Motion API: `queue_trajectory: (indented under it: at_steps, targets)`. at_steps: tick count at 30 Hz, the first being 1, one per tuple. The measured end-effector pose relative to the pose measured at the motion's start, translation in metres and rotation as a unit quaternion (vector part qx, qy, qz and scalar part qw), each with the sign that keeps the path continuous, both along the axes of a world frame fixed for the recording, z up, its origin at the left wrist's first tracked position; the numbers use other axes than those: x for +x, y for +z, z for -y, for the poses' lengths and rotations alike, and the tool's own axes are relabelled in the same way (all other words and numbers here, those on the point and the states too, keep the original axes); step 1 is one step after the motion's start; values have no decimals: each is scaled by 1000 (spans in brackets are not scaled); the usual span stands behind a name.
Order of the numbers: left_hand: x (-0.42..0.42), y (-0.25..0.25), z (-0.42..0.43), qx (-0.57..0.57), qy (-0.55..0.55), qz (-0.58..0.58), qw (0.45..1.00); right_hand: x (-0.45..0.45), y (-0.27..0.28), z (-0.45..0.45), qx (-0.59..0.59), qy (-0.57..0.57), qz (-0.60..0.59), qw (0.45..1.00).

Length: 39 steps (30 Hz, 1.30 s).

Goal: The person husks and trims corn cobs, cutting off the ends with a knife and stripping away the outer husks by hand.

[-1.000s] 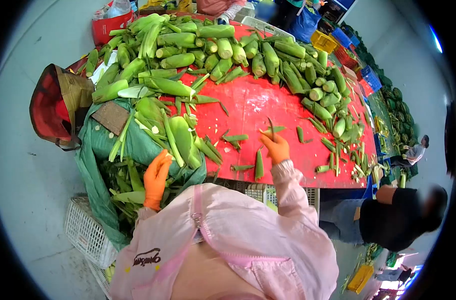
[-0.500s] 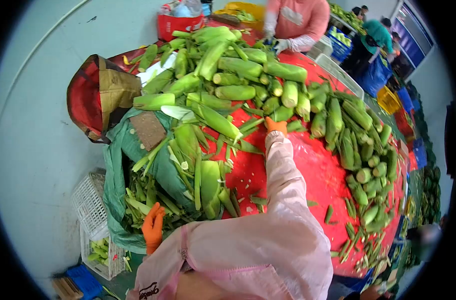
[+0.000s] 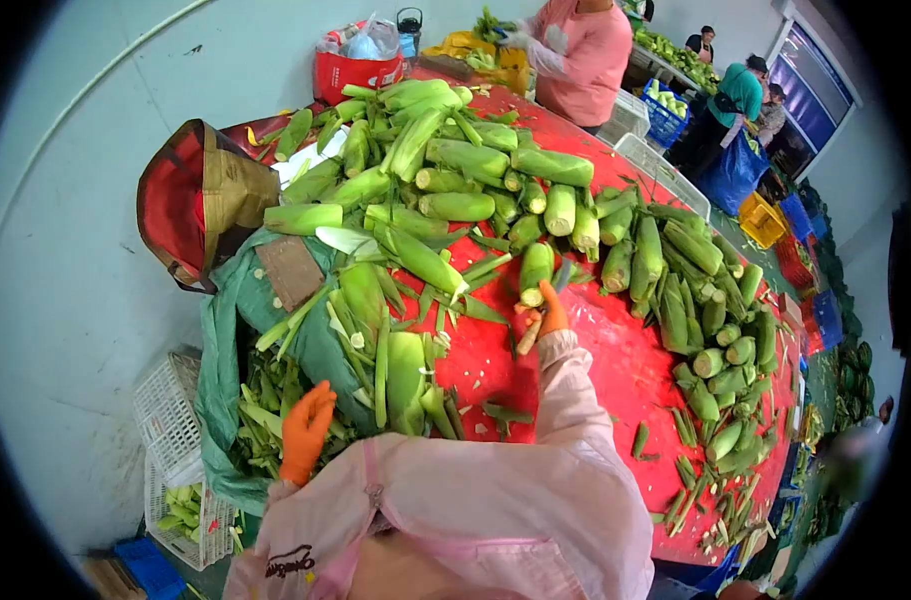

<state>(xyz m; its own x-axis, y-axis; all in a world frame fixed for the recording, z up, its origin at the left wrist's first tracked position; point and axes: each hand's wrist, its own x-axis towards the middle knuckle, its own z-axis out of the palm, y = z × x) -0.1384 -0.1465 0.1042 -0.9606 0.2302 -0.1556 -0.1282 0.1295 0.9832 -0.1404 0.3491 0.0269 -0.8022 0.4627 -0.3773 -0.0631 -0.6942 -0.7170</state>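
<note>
The person's right arm [image 3: 572,395] stretches forward over the red table [image 3: 610,355], its orange-gloved right hand [image 3: 543,318] closed, fingers curled inward. The orange-gloved left hand [image 3: 306,432] is held near the person's body, left of the red table, fingers extended, slightly bent and close together.

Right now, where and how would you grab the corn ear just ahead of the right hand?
Best around the middle of the corn ear, from above and slightly left. It lies lengthwise, blunt end toward the wearer, so closing across its rounded width should hold. The right hand and its knife crowd the near right side.
</note>
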Motion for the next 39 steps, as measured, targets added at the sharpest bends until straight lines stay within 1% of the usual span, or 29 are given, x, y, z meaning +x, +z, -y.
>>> queue_trajectory:
  at_steps: [2, 3, 6, 8, 9, 11, 12, 14, 15, 16, 17, 18, 19, 20, 22, 23, 25, 26, 27, 28, 29, 30, 31, 32, 34, 35, 36, 38, 39]
  targets:
    - [-20, 9, -6, -50, -61, -91, 993, 19, 29, 47, 9, 27, -2, 1000]
    - [-33, 16, -10, -112, -94, -194, 970, 28, 52, 69, 23, 55, -2, 998]
    - [-57, 76, -44, -281, -169, -434, 839, 36, 69, 113, 49, 180, -40, 982]
    - [-55, 126, -67, -355, -222, -531, 737, 37, 117, 158, 55, 221, -34, 973]
    - [-55, 138, -73, -357, -216, -528, 740, 36, 125, 176, 55, 252, -33, 965]
    - [-56, 151, -70, -371, -224, -623, 651, 35, 144, 207, 68, 338, -36, 938]
    - [-63, 147, -60, -375, -217, -617, 657, 37, 159, 231, 43, 355, -38, 933]
    - [-74, 132, -31, -298, -286, -591, 692, 37, 161, 267, -127, 395, -84, 906]
    - [-70, 135, -15, -293, -273, -548, 734, 36, 147, 281, -108, 404, -111, 902]
    - [-65, 125, 1, -298, -263, -542, 740, 39, 135, 296, -105, 395, -106, 907]
    - [-60, 108, 17, -184, -186, -467, 845, 43, 123, 310, -101, 385, -102, 912]
    - [-59, 90, 32, -61, -99, -380, 918, 49, 126, 325, -79, 380, -78, 918]
    - [-61, 69, 49, 54, -82, -228, 969, 58, 123, 337, -32, 418, -59, 906]
    - [-65, 41, 60, 171, -14, -111, 979, 70, 135, 355, 9, 449, -31, 893]
    - [-61, 30, 82, 406, 38, 110, 907, 81, 136, 376, -36, 473, -8, 880]
    - [-56, 24, 93, 451, 18, 139, 882, 80, 144, 383, 19, 474, -19, 880]
    - [-46, 5, 107, 485, -3, 89, 870, 66, 154, 380, 124, 507, -30, 853]
    - [-42, 0, 111, 513, -34, 38, 857, 61, 159, 388, 245, 486, -11, 839]
    - [-37, 2, 110, 513, -17, 24, 858, 56, 158, 395, 490, 416, -92, 760]
    - [-33, 6, 108, 516, -18, 25, 856, 50, 157, 402, 699, 314, -166, 621]
    - [-29, 14, 106, 565, -7, 67, 823, 46, 161, 409, 702, 312, -164, 619]
    - [-25, 18, 106, 610, 4, 110, 785, 44, 169, 415, 754, 311, -170, 553]
    - [-25, 4, 108, 445, 0, -31, 895, 41, 173, 420, 800, 309, -175, 484]
    - [-23, -1, 110, 255, 32, -162, 953, 37, 174, 423, 802, 308, -173, 483]
    - [-24, -11, 101, 486, -37, -73, 870, 29, 176, 428, 838, 318, -191, 400]
    - [-19, -3, 99, 558, -48, -43, 828, 27, 176, 431, 839, 318, -191, 399]
    - [-17, -3, 99, 558, -48, -43, 827, 25, 177, 432, 846, 317, -189, 385]
    - [-15, -9, 99, 627, -31, 89, 774, 24, 177, 436, 860, 314, -186, 357]
    - [-14, -17, 99, 627, -32, 89, 773, 24, 176, 437, 860, 314, -185, 356]
